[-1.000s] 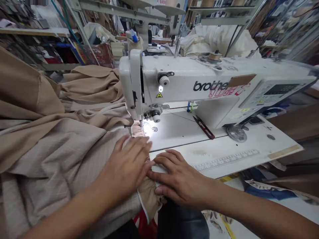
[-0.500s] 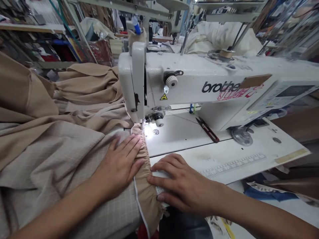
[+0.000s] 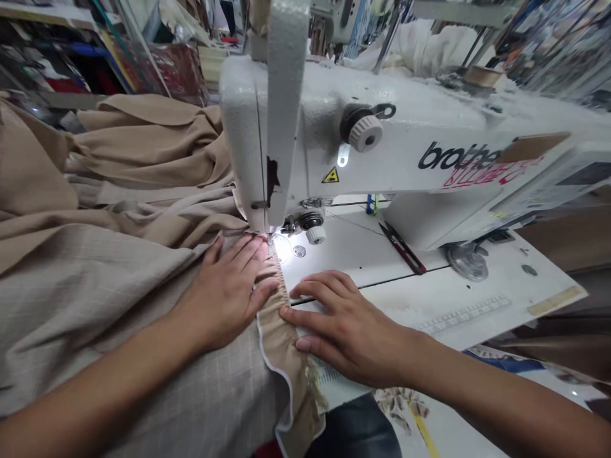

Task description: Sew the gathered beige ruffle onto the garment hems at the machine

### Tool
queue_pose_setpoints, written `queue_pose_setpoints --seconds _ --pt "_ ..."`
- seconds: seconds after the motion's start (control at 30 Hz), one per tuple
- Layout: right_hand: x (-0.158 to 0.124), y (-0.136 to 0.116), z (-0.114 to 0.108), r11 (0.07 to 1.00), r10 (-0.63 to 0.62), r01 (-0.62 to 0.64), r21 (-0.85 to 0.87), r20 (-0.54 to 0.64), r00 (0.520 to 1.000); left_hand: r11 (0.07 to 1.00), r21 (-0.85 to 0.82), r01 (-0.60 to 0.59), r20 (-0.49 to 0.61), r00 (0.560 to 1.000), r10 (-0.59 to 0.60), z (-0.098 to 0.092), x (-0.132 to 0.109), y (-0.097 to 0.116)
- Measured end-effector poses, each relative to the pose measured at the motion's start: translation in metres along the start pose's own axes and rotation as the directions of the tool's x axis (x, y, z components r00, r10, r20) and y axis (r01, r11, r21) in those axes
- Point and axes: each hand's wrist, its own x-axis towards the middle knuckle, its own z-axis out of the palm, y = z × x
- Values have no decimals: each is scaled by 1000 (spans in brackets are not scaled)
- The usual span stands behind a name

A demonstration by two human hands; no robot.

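Observation:
My left hand [image 3: 222, 296] lies flat with fingers stretched on the cloth, its fingertips close to the lit needle area of the white sewing machine [image 3: 258, 152]. Under and beside it runs a tan gathered strip [image 3: 275, 318] with a white overlocked edge, joined to a grey checked fabric [image 3: 157, 381]. My right hand [image 3: 348, 324] rests at the strip's right edge, fingers spread, thumb and index fingertips touching it. Neither hand grips anything. The strip's far end passes beneath the presser foot, where the needle itself is hard to make out.
Red-handled thread snips [image 3: 403, 248] lie on the machine bed under the arm. A printed ruler scale [image 3: 463, 315] marks the white table. Tan fabric [image 3: 157, 140] is heaped behind on the left. Fabric scraps [image 3: 401, 407] lie below the table edge.
Both hands have slid forward with the strip toward the needle, the right one slightly. The machine appears larger and closer as the view shifted.

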Motion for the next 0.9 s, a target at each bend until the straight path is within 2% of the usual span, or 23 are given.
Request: queue_pose_setpoints --seconds 0.2,0.27,0.33,0.4,0.53,0.6,0.7,0.77,0.83,0.87,0.9 --pt "4 4 2 999 -10 10 -31 13 1000 989 87 -117 -105 986 126 -5 -2 2" --pt "4 5 3 999 -13 14 -35 15 1000 991 88 -105 -102 988 114 -6 -6 4" --pt "4 5 3 999 -15 16 -35 11 1000 996 70 -56 -40 997 59 -8 -7 3" --pt "4 4 3 999 -13 13 -36 2 1000 999 46 4 71 997 -8 -10 -7 0" --pt "4 3 3 999 -24 23 -42 -20 1000 994 30 108 238 965 -112 -14 2 -7" --pt "4 4 5 998 -32 30 -46 -37 999 993 16 119 248 961 -119 -15 9 -10" --pt "2 3 8 998 -24 21 -66 -55 998 993 8 120 194 974 -120 -23 11 -6" --pt "-5 -2 7 998 -10 7 -70 -41 999 993 15 118 125 985 -119 -34 -6 8" --pt "-18 -13 4 999 3 -4 -33 -13 1000 988 -60 141 3 990 -141 -44 -44 34" --pt "-26 -19 3 1000 11 -11 3 -5 1000 973 -174 152 -88 982 -169 -47 -68 51" --pt "-34 -27 3 999 22 -21 47 -7 1000 923 -327 204 -143 954 -262 -46 -93 70"
